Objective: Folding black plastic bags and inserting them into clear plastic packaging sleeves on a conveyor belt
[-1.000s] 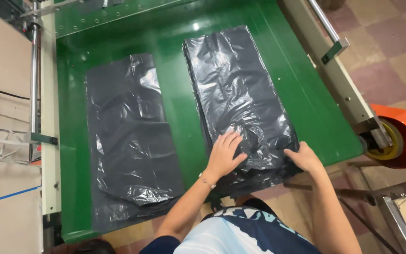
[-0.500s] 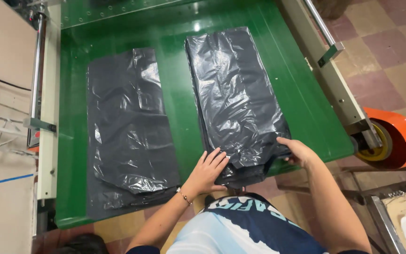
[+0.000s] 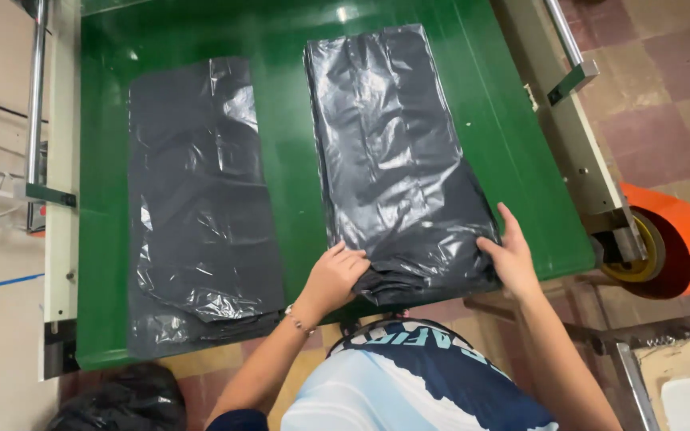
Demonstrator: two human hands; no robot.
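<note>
Two stacks of flat black plastic bags lie lengthwise on a green table [image 3: 289,183]. My left hand [image 3: 335,279] grips the near left corner of the right stack [image 3: 397,160], fingers curled over its edge. At the stack's near right corner, my right hand [image 3: 509,254] holds the edge, thumb on top. That near end hangs slightly over the table's front edge. The left stack [image 3: 197,207] lies apart, untouched.
A metal side rail [image 3: 576,136] runs along the table's right side, with an orange roll [image 3: 676,247] below it. A white frame and a steel bar [image 3: 37,96] border the left side. A bundle of black plastic [image 3: 121,399] lies on the floor at the lower left.
Both hands slid from the top of the right stack down to its near corners and took hold of the edge. The view has shifted closer to the table.
</note>
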